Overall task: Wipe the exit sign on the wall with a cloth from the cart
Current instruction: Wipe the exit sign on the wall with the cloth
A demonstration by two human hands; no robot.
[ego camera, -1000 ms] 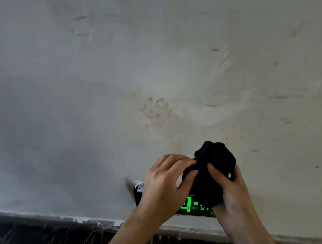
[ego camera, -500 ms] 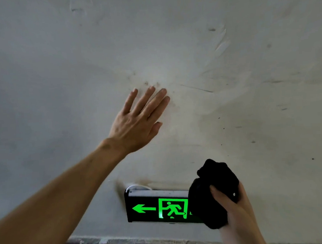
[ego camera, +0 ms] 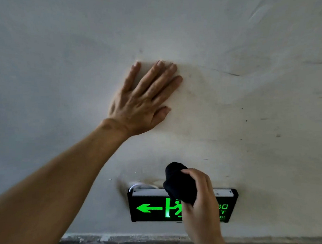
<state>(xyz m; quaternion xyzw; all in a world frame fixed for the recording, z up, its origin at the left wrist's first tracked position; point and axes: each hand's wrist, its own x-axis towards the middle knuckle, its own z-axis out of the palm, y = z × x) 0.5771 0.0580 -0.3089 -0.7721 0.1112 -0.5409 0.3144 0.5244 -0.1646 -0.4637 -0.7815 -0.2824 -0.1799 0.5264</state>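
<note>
A black exit sign (ego camera: 150, 207) with a lit green arrow and running figure hangs low on the wall. My right hand (ego camera: 200, 200) grips a bunched black cloth (ego camera: 179, 185) and presses it against the sign's upper middle, hiding part of the figure and the lettering. My left hand (ego camera: 145, 102) lies flat on the wall above and left of the sign, fingers spread, holding nothing.
The pale plaster wall (ego camera: 249, 97) is scuffed and stained around the sign. A dark, chipped skirting strip (ego camera: 126, 241) runs along the bottom edge below the sign. A white cable loop (ego camera: 135, 185) shows at the sign's top left corner.
My left hand let go of the cloth, rose and settled flat on the wall. My right hand carried the cloth leftwards onto the middle of the sign. The view came closer.
</note>
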